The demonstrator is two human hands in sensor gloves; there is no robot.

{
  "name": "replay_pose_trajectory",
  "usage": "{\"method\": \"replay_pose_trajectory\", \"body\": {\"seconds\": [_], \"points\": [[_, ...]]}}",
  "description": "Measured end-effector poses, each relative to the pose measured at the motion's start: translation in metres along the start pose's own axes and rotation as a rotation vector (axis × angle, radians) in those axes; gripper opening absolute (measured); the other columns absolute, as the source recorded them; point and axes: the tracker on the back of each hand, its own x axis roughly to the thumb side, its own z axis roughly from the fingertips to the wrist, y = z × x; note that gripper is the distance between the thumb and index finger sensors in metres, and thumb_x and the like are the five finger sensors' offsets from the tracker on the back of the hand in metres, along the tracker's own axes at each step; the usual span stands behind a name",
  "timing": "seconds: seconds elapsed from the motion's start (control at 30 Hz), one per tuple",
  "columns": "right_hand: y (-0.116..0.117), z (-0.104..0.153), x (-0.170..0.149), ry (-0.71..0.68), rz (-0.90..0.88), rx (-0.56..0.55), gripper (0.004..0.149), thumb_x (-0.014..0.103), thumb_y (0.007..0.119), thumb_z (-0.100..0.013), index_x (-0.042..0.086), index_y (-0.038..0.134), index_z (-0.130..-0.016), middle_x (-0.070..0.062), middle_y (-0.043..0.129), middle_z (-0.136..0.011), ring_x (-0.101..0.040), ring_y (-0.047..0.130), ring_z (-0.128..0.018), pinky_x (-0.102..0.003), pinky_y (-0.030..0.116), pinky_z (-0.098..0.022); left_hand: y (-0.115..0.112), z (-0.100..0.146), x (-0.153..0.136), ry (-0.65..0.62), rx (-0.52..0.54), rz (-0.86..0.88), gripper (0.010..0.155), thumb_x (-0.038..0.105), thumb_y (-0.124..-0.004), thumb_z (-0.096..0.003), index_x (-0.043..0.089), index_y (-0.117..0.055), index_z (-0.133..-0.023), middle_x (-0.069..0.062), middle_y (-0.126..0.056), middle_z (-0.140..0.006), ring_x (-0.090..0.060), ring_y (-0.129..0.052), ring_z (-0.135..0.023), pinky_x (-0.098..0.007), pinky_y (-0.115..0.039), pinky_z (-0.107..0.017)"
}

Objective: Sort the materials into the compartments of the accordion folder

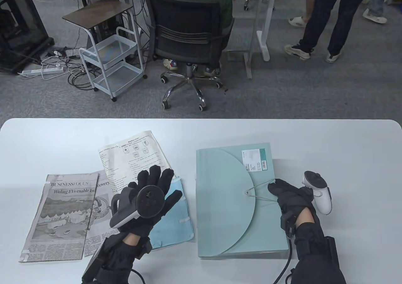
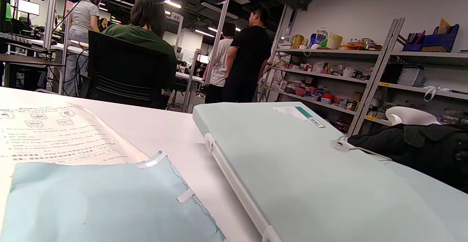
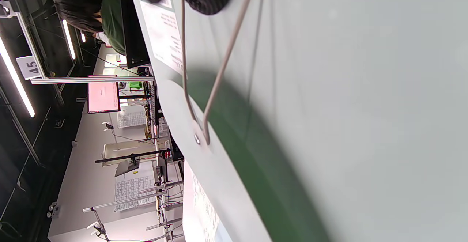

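Observation:
A pale green accordion folder (image 1: 232, 208) lies closed on the white table (image 1: 62, 146), its round flap (image 1: 226, 227) held by an elastic cord (image 1: 260, 192). My right hand (image 1: 287, 197) rests on the folder's right side and its fingers hold the cord loop, also seen in the right wrist view (image 3: 219, 70). My left hand (image 1: 154, 190) hovers, fingers spread, over a light blue sheet (image 1: 176, 221). A printed worksheet (image 1: 132, 161) and a newspaper (image 1: 62, 215) lie left of the folder. The left wrist view shows the folder (image 2: 292, 169) and the blue sheet (image 2: 91, 201).
Beyond the table's far edge stand an office chair (image 1: 188, 39) with a seated person, a white trolley (image 1: 110, 61) and people's legs (image 1: 333, 17). Shelves with clutter (image 2: 347, 77) show in the left wrist view.

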Motion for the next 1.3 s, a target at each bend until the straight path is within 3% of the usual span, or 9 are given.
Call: {"method": "replay_pose_trajectory", "body": {"seconds": [0.37, 0.57, 0.87, 1.03, 1.13, 1.3], "points": [[0.011, -0.012, -0.005, 0.050, 0.093, -0.035, 0.053, 0.020, 0.051, -0.069, -0.003, 0.031, -0.113, -0.028, 0.066, -0.102, -0.033, 0.087, -0.079, -0.047, 0.079, -0.060, -0.002, -0.001, -0.001, 0.001, -0.013, 0.007, 0.073, 0.052, -0.053, -0.0716, 0.009, -0.034, -0.126, -0.036, -0.035, -0.128, -0.074, -0.041, -0.108, -0.086, -0.044, -0.066], [0.016, -0.013, 0.002, 0.104, 0.273, -0.129, 0.055, 0.021, 0.052, -0.069, -0.003, 0.034, -0.114, -0.029, 0.065, -0.102, -0.035, 0.085, -0.077, -0.048, 0.076, -0.059, -0.006, -0.004, -0.002, 0.009, -0.034, 0.006, 0.073, 0.052, -0.053, -0.0716, 0.008, -0.034, -0.127, -0.036, -0.035, -0.128, -0.074, -0.040, -0.108, -0.086, -0.044, -0.066], [0.019, -0.013, 0.008, 0.165, 0.405, -0.243, 0.057, 0.023, 0.059, -0.067, -0.001, 0.041, -0.115, -0.031, 0.059, -0.103, -0.042, 0.080, -0.077, -0.053, 0.071, -0.058, -0.009, -0.005, -0.002, 0.011, -0.050, 0.000, 0.072, 0.052, -0.053, -0.0717, 0.009, -0.034, -0.126, -0.036, -0.035, -0.128, -0.074, -0.040, -0.108, -0.086, -0.044, -0.066], [0.016, -0.003, 0.019, 0.103, 0.396, -0.360, 0.059, 0.023, 0.060, -0.067, 0.004, 0.035, -0.116, -0.030, 0.039, -0.116, -0.057, 0.058, -0.094, -0.065, 0.057, -0.066, -0.013, -0.006, 0.001, 0.006, -0.064, -0.009, 0.072, 0.052, -0.053, -0.0718, 0.008, -0.034, -0.126, -0.037, -0.035, -0.128, -0.074, -0.040, -0.108, -0.086, -0.044, -0.066], [0.019, 0.008, 0.033, 0.012, 0.376, -0.326, 0.060, 0.025, 0.063, -0.066, 0.003, 0.038, -0.116, -0.031, 0.042, -0.114, -0.055, 0.058, -0.095, -0.064, 0.056, -0.067, -0.016, -0.008, 0.002, 0.005, -0.077, -0.016, 0.072, 0.052, -0.053, -0.0717, 0.009, -0.034, -0.126, -0.036, -0.035, -0.128, -0.074, -0.040, -0.108, -0.086, -0.044, -0.066], [0.038, 0.025, 0.047, -0.067, 0.509, -0.295, 0.070, 0.031, 0.072, -0.063, 0.001, 0.038, -0.116, -0.031, 0.036, -0.115, -0.055, 0.052, -0.098, -0.065, 0.051, -0.069, -0.023, -0.011, 0.005, -0.002, -0.100, -0.022, 0.072, 0.052, -0.053, -0.0718, 0.009, -0.033, -0.126, -0.036, -0.033, -0.128, -0.072, -0.037, -0.110, -0.085, -0.042, -0.067]]}}
